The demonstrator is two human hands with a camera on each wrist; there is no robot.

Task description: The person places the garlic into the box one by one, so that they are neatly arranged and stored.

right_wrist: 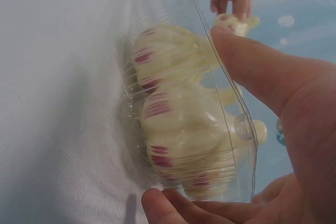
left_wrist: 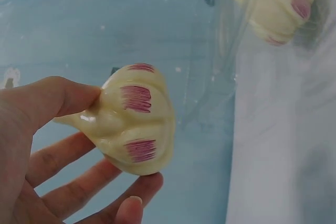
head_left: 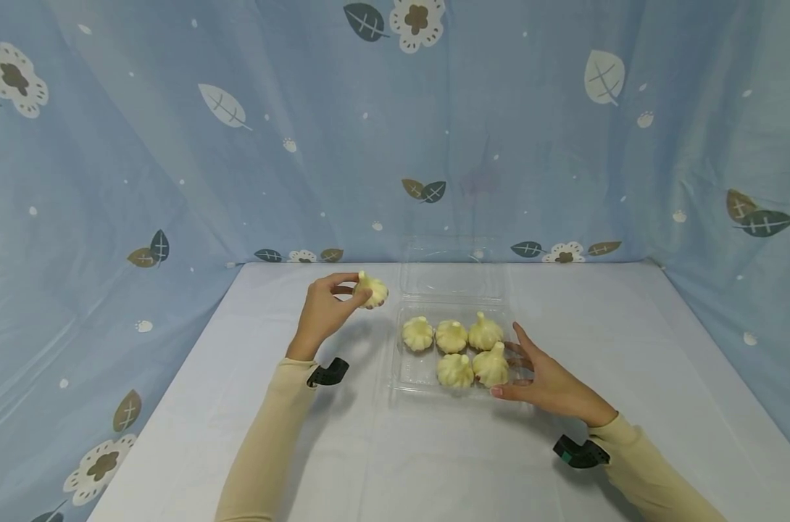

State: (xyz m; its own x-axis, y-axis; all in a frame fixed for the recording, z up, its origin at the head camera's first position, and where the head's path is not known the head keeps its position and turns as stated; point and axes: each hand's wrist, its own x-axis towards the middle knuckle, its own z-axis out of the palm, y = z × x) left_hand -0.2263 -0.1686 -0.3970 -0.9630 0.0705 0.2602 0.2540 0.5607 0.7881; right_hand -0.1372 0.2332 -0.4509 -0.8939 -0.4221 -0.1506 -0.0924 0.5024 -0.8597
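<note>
My left hand (head_left: 327, 310) pinches a garlic bulb (left_wrist: 139, 121) by its neck, in the air left of a clear plastic box (head_left: 411, 378). The bulb is glossy, pale yellow, with purple streaks near its base. Inside the box sit several like bulbs, three in the back row and two in front; one is the front right bulb (head_left: 491, 365). At the box's right side, my right hand (head_left: 551, 384) holds the near right corner between thumb and fingers. The right wrist view shows bulbs (right_wrist: 184, 114) through the clear wall, with the thumb (right_wrist: 262, 72) at the rim.
The box's clear lid (head_left: 451, 278) stands opened at the back. A white cloth (head_left: 395, 464) covers the table, and a blue patterned curtain (head_left: 304, 145) hangs behind and at the sides. Each wrist carries a black band, such as the left band (head_left: 327, 372).
</note>
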